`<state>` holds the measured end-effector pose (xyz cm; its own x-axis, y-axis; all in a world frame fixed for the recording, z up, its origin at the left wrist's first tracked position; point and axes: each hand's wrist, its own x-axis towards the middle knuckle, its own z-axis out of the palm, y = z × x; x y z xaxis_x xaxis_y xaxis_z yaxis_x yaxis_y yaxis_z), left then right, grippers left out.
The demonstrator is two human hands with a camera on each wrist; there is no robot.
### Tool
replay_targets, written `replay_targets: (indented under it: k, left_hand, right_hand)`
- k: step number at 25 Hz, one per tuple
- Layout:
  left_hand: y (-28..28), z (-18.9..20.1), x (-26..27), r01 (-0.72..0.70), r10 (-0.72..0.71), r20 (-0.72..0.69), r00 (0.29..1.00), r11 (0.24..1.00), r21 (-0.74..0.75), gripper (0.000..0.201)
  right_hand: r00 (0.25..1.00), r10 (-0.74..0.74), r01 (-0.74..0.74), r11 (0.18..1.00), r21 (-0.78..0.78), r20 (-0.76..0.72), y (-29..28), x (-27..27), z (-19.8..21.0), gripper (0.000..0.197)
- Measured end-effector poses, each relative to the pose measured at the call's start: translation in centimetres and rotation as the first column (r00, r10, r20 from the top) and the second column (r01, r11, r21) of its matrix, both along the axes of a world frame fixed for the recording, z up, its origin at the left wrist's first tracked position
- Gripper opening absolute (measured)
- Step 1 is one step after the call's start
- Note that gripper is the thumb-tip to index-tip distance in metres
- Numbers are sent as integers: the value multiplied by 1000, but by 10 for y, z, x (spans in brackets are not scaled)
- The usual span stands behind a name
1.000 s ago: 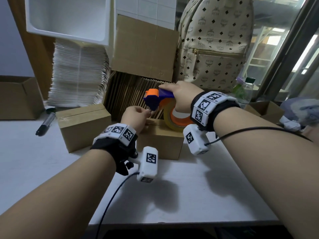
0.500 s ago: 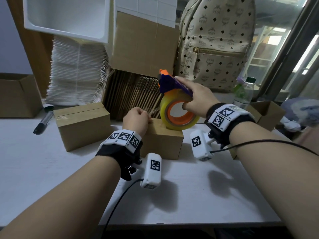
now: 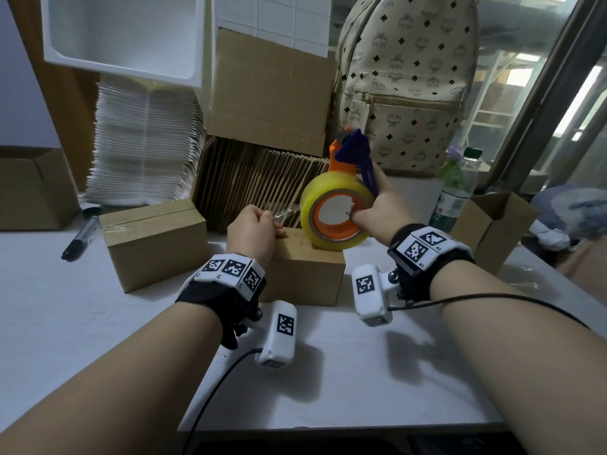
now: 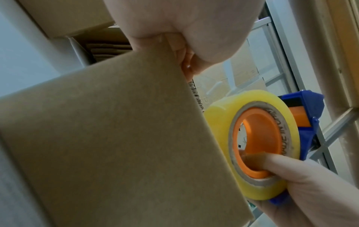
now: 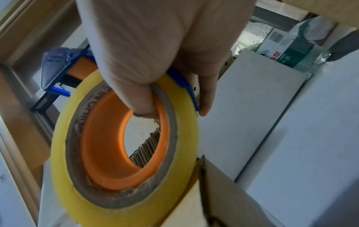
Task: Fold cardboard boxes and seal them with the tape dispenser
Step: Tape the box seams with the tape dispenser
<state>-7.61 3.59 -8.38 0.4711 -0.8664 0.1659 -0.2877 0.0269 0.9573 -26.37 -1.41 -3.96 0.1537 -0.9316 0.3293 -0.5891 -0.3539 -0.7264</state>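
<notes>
A small brown cardboard box (image 3: pixel 305 274) stands closed on the white table, in the middle. My left hand (image 3: pixel 254 231) sits curled at its top left edge and pinches the end of a clear tape strip (image 3: pixel 285 213). The strip runs to the yellow roll of the blue-and-orange tape dispenser (image 3: pixel 335 221), which rests on the box top. My right hand (image 3: pixel 381 211) grips the dispenser, thumb inside the orange core. The left wrist view shows the box (image 4: pixel 116 138) side and the dispenser (image 4: pixel 262 145). In the right wrist view the dispenser (image 5: pixel 124 145) touches the box (image 5: pixel 213 199).
A taped box (image 3: pixel 154 241) and a black marker (image 3: pixel 80 238) lie to the left. Flat cardboard (image 3: pixel 262 178), stacked white envelopes (image 3: pixel 144 142) and a backpack (image 3: pixel 404 83) stand behind. A water bottle (image 3: pixel 456 192) and an open small box (image 3: pixel 492 224) stand at the right.
My right hand has swung the dispenser upright and lowered the roll onto the right part of the box top. A strip of tape now stretches from my left hand to the roll.
</notes>
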Motion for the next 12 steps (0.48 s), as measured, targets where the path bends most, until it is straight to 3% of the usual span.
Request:
replay_targets:
  k: [2,4,7,10,12]
  left_hand:
    - [-1,-1,0,17,-18,68,998,1000,18,23]
    - [-3,-1,1,7,-22,250,968,998,59,24]
    - [2,3,-3,-60,-4,537,844,993,101,27]
    - [6,9,-10,-75,-7,603,798,991,111,28]
    - [3,10,-10,-68,-17,559,829,989,130,28]
  right_hand:
    - [999,-31,31,999,8,44,-2,0,-1,92]
    - [999,-44,45,999,-18,32,-2,-3,5,89]
    - [995,-27,17,994,-105,-98,-1,-11,18,81]
    - [969,-51,11,986,-165,-240,2,-19,25,78]
    - [955,-54,6,987,-162,-293,5,-21,27,78]
